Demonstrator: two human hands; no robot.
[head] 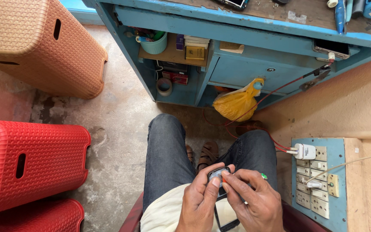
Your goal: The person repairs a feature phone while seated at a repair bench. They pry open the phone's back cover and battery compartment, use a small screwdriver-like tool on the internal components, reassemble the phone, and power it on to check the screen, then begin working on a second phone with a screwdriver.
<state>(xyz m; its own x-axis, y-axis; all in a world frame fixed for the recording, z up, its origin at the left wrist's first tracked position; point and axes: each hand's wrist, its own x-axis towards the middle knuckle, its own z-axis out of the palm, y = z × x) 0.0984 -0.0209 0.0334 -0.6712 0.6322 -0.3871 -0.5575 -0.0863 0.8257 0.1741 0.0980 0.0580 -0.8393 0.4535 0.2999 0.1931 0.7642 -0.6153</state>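
Over my lap, both hands meet on a small dark device [218, 173] with a rounded grey edge. My left hand [199, 202] grips it from the left, thumb pressed on its top. My right hand [254, 199] pinches at its right edge with fingertips; a small orange bit shows between the fingers, and a green ring sits on one finger. A flat black phone-like slab [226, 217] lies on my lap under the hands, partly hidden by them. I am seated, in dark jeans and sandals.
A blue workbench [245, 32] stands ahead with open shelves, a green cup [154, 43] and a hanging yellow bag [238, 103]. A switchboard [318, 180] with a white plug and red wires is on the right wall. Red stools [26, 163] and an orange stool [35, 43] stand left.
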